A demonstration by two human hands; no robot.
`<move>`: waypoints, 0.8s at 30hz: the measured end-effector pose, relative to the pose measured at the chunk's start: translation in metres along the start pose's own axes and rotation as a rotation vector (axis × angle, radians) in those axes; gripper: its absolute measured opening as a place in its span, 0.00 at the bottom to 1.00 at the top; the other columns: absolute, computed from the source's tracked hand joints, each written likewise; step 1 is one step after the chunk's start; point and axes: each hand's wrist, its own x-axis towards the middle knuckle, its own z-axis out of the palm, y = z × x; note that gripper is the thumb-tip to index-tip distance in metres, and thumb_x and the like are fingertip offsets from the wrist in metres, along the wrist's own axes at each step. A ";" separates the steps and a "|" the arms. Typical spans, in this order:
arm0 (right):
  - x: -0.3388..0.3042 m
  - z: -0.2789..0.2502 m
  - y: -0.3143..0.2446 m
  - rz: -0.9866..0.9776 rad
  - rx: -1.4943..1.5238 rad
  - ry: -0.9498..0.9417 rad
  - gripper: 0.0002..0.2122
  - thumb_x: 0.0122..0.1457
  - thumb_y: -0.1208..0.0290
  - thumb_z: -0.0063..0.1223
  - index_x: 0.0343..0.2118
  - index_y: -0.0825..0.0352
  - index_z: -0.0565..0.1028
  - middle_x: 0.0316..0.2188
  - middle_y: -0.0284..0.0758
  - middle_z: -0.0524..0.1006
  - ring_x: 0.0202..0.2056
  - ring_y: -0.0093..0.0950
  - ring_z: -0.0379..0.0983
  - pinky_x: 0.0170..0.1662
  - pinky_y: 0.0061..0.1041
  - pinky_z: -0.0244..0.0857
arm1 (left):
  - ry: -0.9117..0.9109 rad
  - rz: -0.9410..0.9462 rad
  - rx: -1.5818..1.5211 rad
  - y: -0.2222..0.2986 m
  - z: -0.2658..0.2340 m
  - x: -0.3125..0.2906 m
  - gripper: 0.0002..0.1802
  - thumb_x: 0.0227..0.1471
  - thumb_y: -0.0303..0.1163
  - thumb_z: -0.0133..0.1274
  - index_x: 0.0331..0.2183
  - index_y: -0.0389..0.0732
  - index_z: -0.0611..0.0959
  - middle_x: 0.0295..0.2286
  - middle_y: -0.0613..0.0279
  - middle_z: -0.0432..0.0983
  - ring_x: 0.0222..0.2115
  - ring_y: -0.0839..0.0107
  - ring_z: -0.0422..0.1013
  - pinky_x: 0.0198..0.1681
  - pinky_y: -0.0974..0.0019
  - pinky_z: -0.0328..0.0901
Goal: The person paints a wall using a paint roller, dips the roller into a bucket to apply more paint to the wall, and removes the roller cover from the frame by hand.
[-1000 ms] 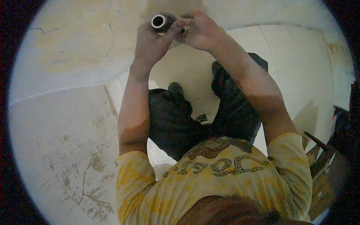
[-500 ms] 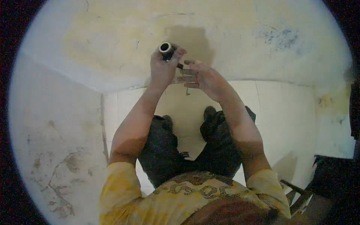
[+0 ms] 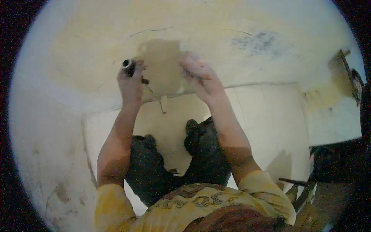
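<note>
My left hand is wrapped round a dark tool with a white-ringed round end facing up. Below the hand, a thin rod with a bent tip slants down; it appears to belong to the tool, whose exact kind I cannot make out. To the right, my right hand is raised with its fingers stretched out and somewhat blurred. It holds nothing that I can see and stays apart from the tool. Both hands are in front of the stained pale wall.
Pale floor tiles meet the wall behind my feet. A side wall with brown stains rises on the left. At lower right is wooden furniture beside a dark cloth-like shape. A wooden piece juts out at far right.
My hands have moved apart, the left one leftward and slightly lower with the tool. The whole view has shifted, bringing the wooden piece at far right into sight.
</note>
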 end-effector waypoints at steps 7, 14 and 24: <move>0.007 -0.014 0.018 -0.033 0.176 -0.091 0.24 0.52 0.78 0.47 0.53 0.67 0.58 0.51 0.42 0.66 0.51 0.35 0.64 0.53 0.32 0.60 | -0.086 0.011 -0.074 -0.006 0.008 -0.003 0.08 0.54 0.33 0.48 0.32 0.38 0.72 0.25 0.65 0.67 0.26 0.74 0.66 0.29 0.68 0.66; 0.009 -0.005 0.015 0.052 0.263 -0.050 0.19 0.52 0.81 0.47 0.48 0.68 0.62 0.44 0.40 0.69 0.46 0.33 0.69 0.48 0.30 0.64 | -0.123 -0.007 0.012 -0.003 0.008 -0.002 0.10 0.56 0.33 0.46 0.35 0.35 0.73 0.31 0.58 0.72 0.33 0.71 0.68 0.40 0.68 0.62; -0.001 0.014 0.026 -0.138 -0.206 -0.094 0.14 0.52 0.81 0.47 0.43 0.72 0.63 0.40 0.42 0.70 0.42 0.33 0.71 0.46 0.30 0.68 | -0.179 0.118 0.069 0.002 0.017 -0.014 0.08 0.52 0.32 0.49 0.29 0.38 0.73 0.26 0.62 0.71 0.29 0.73 0.66 0.32 0.69 0.59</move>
